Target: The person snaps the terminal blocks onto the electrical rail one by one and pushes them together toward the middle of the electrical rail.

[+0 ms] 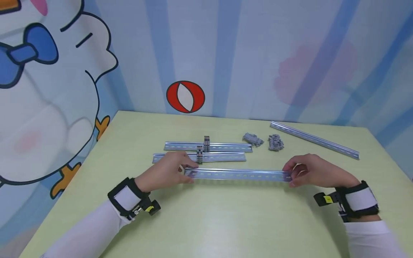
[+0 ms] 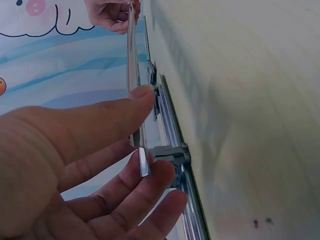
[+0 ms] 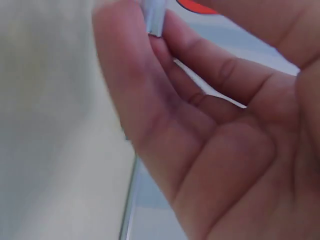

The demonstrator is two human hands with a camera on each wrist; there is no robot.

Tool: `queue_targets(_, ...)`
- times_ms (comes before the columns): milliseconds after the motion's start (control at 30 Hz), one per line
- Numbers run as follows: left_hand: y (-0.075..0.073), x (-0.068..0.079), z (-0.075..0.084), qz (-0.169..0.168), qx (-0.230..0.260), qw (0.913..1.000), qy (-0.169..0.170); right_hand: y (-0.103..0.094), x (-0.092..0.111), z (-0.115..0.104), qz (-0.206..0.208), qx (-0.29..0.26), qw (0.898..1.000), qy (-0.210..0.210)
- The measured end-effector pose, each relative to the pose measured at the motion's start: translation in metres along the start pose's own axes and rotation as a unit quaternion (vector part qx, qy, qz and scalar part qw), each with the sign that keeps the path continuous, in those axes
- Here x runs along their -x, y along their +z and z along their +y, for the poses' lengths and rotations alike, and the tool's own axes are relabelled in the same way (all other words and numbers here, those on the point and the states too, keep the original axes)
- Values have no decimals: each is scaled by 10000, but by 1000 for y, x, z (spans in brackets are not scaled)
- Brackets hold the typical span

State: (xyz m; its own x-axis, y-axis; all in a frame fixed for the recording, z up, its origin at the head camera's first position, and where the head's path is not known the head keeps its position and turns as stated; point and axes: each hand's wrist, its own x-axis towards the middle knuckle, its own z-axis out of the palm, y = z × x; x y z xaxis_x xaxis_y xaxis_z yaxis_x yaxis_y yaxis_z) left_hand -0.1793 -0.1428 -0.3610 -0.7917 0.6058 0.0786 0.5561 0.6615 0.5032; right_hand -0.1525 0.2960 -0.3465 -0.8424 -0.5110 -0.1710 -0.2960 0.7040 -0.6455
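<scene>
Two hands share one metal strip: the left hand pinches one end and the right hand the other, thumb set against fingers, each grip closed only as far as the strip's bulk allows. The strip spans the space between them, raised off the worktop, as its shadow suggests; holding it by the ends probably steadies it and leaves the middle uncovered. Just beyond the left grip lie a nearer strip and a farther strip, roughly parallel, each with its own clip sitting across it, seemingly hooked on by its edges. Past the middle of the span, toward the right grip, two loose grey blocks rest directly on the worktop, perhaps set aside as spares. Behind the right grip, well apart, a bare strip lies slanted, apparently out of the way.
</scene>
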Motion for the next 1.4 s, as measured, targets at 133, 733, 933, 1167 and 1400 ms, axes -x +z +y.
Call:
queue_targets(133, 4, 4, -7, 18, -84, 9997, -240, 15, -10, 2, 188, 266, 9993, -187)
queue_targets(733, 17, 28, -8, -151, -835, 9960, -294, 29, -29, -15, 256, 900, 9954, 200)
queue_targets(933, 29, 46, 2, -637, -1317, 9892, 14, 23, -46, -27, 1185, 1377, 9832, 177)
queue_targets(1167, 38, 52, 14, -1552, -1209, 9803, 145, 17, -82, -29, 2181, 1672, 9610, 300)
queue_targets(1400, 48, 48, 23, -1531, -1093, 9811, 452, 14, -99, -27, 2166, 1851, 9568, 574)
